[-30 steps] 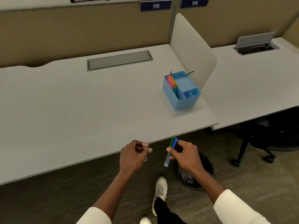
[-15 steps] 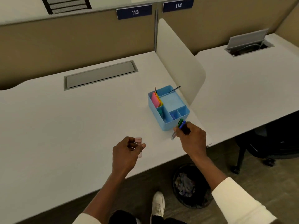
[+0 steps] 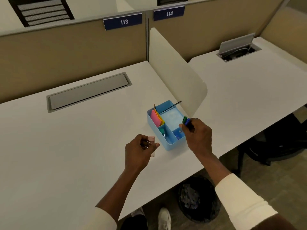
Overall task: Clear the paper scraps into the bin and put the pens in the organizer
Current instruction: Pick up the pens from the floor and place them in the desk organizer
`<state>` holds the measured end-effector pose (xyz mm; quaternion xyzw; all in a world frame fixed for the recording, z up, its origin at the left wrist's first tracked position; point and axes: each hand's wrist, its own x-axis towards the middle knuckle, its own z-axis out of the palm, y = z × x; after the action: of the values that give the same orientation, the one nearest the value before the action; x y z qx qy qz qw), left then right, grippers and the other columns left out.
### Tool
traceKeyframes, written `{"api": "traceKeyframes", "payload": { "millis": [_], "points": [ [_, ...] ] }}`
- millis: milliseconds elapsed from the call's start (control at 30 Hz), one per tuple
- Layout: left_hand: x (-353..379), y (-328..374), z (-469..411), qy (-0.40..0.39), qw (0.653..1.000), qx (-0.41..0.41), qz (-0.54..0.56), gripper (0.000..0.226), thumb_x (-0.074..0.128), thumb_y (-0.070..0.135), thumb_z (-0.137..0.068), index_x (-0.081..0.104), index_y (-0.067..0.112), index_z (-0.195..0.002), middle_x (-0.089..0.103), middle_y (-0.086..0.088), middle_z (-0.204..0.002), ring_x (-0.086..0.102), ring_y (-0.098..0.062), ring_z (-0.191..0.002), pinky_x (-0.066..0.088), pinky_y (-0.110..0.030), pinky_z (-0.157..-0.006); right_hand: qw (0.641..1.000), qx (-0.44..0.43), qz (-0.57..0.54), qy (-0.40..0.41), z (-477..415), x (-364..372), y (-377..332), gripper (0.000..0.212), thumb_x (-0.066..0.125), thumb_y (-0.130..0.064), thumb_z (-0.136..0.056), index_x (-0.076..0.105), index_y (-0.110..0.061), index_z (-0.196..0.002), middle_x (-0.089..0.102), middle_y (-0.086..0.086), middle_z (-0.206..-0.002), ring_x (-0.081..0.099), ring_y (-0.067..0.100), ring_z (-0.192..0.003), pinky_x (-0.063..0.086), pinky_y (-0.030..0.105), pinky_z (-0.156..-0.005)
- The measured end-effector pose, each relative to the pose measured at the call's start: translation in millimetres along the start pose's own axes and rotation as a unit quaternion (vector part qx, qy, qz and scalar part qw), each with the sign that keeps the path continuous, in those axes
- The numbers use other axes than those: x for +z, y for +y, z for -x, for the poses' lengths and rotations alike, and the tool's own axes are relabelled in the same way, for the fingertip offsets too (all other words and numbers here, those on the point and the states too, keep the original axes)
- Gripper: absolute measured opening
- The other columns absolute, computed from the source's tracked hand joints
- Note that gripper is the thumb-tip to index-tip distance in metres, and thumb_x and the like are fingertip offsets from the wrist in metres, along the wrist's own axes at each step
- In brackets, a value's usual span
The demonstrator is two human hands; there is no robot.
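Observation:
A light blue organizer (image 3: 167, 144) stands on the white desk (image 3: 66, 146) beside the divider, with coloured sticky notes, a pencil and a dark pen inside. My right hand (image 3: 198, 138) is closed around a green pen and a blue pen (image 3: 186, 121), their lower ends over the organizer's small front-right compartment. My left hand (image 3: 139, 150) hovers just left of the organizer, gripping a pale pink pen (image 3: 151, 139). The black bin (image 3: 197, 201) sits on the floor under the desk edge, with crumpled paper scraps inside.
A cream divider panel (image 3: 176, 77) separates this desk from the neighbouring desk (image 3: 249, 83). A closed grey cable hatch (image 3: 88, 92) lies at the back; an open one (image 3: 237, 47) on the neighbouring desk. A black chair (image 3: 274, 143) stands at right. My shoe (image 3: 164, 218) is beside the bin.
Both hands have moved forward from beyond the desk's front edge to the organizer. The right hand carried the green and blue pens up over the organizer's front compartment.

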<state>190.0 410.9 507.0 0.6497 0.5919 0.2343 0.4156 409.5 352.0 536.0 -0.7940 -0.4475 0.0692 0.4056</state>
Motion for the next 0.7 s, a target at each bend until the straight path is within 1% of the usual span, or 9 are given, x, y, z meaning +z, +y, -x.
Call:
{"api": "traceKeyframes", "payload": {
  "millis": [67, 133, 167, 233, 267, 333, 467, 600, 700],
  "points": [
    [-4.7, -2.7, -11.1, -0.011, 1.0, 0.01, -0.004, 0.042, 0.083, 0.059, -0.078, 0.067, 0.032, -0.107, 0.069, 0.019, -0.089, 0.068, -0.003, -0.078, 0.047, -0.01, -0.065, 1.0, 0.002, 0.008, -0.007, 1.1, 8.2, 1.9, 0.022, 0.083, -0.025, -0.088, 0.072, -0.007, -0.094, 0.077, 0.004, -0.087, 0.063, 0.009, -0.07, 0.042, 0.001, -0.066],
    [-10.3, -8.0, -21.4, -0.02, 1.0, 0.017, -0.002, 0.043, 0.084, 0.057, -0.078, 0.069, 0.03, -0.108, 0.072, 0.015, -0.091, 0.069, -0.005, -0.079, 0.048, -0.011, -0.066, 1.0, 0.007, 0.014, -0.017, 3.2, 15.4, 5.1, 0.019, 0.083, -0.023, -0.088, 0.072, -0.009, -0.092, 0.076, 0.002, -0.084, 0.063, 0.008, -0.068, 0.044, 0.002, -0.064],
    [-13.2, -10.6, -25.7, -0.025, 1.0, 0.017, -0.003, 0.043, 0.084, 0.056, -0.078, 0.069, 0.029, -0.108, 0.072, 0.015, -0.09, 0.069, -0.004, -0.079, 0.048, -0.011, -0.066, 1.0, 0.012, 0.019, -0.02, 4.8, 19.0, 6.7, 0.017, 0.082, -0.023, -0.089, 0.072, -0.01, -0.092, 0.076, 0.001, -0.083, 0.066, 0.011, -0.069, 0.046, 0.006, -0.065],
    [-17.9, -14.4, -31.5, -0.036, 0.999, 0.016, -0.011, 0.043, 0.085, 0.056, -0.078, 0.07, 0.028, -0.107, 0.072, 0.016, -0.088, 0.068, -0.003, -0.078, 0.048, -0.012, -0.066, 0.998, 0.031, 0.052, -0.021, 7.7, 24.6, 10.8, 0.016, 0.08, -0.025, -0.091, 0.072, -0.011, -0.092, 0.075, 0.003, -0.084, 0.069, 0.021, -0.075, 0.052, 0.025, -0.064],
    [-19.8, -15.6, -34.0, -0.042, 0.999, 0.017, -0.015, 0.042, 0.085, 0.055, -0.078, 0.07, 0.028, -0.107, 0.072, 0.016, -0.088, 0.068, -0.003, -0.077, 0.048, -0.012, -0.066, 0.995, 0.043, 0.088, -0.015, 8.7, 26.9, 12.4, 0.018, 0.08, -0.027, -0.091, 0.072, -0.011, -0.094, 0.074, 0.005, -0.086, 0.068, 0.024, -0.079, 0.05, 0.031, -0.063],
    [-22.8, -15.8, -38.3, -0.057, 0.998, 0.017, -0.02, 0.041, 0.085, 0.055, -0.079, 0.07, 0.028, -0.107, 0.071, 0.017, -0.087, 0.068, -0.004, -0.077, 0.049, -0.014, -0.066, 0.987, 0.06, 0.149, -0.005, 11.2, 30.0, 14.7, 0.024, 0.082, -0.031, -0.089, 0.073, -0.011, -0.099, 0.072, 0.006, -0.091, 0.065, 0.026, -0.085, 0.042, 0.03, -0.062],
    [-23.3, -10.9, -42.5, -0.078, 0.996, 0.025, -0.025, 0.041, 0.084, 0.054, -0.079, 0.07, 0.028, -0.108, 0.07, 0.016, -0.087, 0.068, -0.005, -0.077, 0.051, -0.014, -0.066, 0.98, 0.088, 0.18, -0.018, 12.6, 28.4, 22.4, 0.027, 0.081, -0.031, -0.089, 0.074, -0.011, -0.105, 0.07, 0.008, -0.096, 0.062, 0.026, -0.089, 0.031, 0.023, -0.056],
    [-15.8, -5.5, -40.7, -0.087, 0.995, 0.025, -0.033, 0.044, 0.084, 0.054, -0.08, 0.07, 0.026, -0.111, 0.074, 0.011, -0.094, 0.069, -0.01, -0.08, 0.061, -0.027, -0.077, 0.975, 0.065, 0.206, -0.056, 14.2, 23.8, 28.4, 0.025, 0.079, -0.029, -0.092, 0.075, -0.015, -0.112, 0.067, 0.006, -0.098, 0.062, 0.024, -0.089, 0.039, 0.027, -0.062],
    [-8.3, -1.4, -37.4, -0.088, 0.995, 0.021, -0.033, 0.046, 0.084, 0.054, -0.081, 0.071, 0.024, -0.113, 0.075, 0.008, -0.099, 0.068, -0.011, -0.08, 0.062, -0.031, -0.08, 0.971, 0.051, 0.217, -0.085, 14.5, 23.7, 28.7, 0.024, 0.076, -0.031, -0.094, 0.073, -0.018, -0.113, 0.068, 0.004, -0.102, 0.062, 0.02, -0.092, 0.041, 0.026, -0.063]
  ]
}}
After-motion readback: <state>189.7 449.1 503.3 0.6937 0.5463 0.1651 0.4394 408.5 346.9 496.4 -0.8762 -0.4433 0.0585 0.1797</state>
